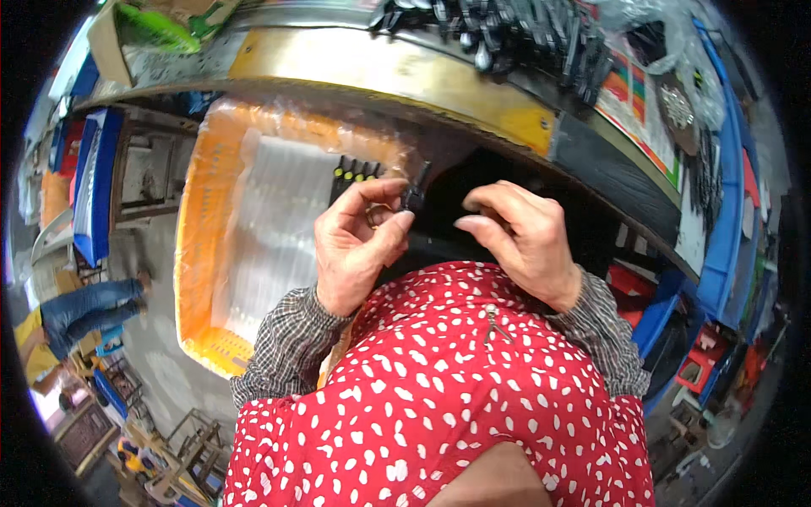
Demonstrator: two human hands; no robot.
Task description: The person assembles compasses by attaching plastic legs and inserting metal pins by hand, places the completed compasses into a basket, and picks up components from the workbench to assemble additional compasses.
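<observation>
My left hand (359,245) pinches a small black plastic part (414,193) between thumb and forefinger, just above my red spotted apron. My right hand (519,237) hovers close beside it with fingers curled and nothing visibly in them. Behind my left hand stands an orange crate (196,228) lined with clear plastic, holding a row of black parts with yellow tips (355,171) near its far right corner.
A yellow-edged workbench (397,72) curves across the top, piled with many black parts (507,38). Blue and red bins (726,228) stack along the right. Another person in jeans (84,308) stands at far left, wooden stools below.
</observation>
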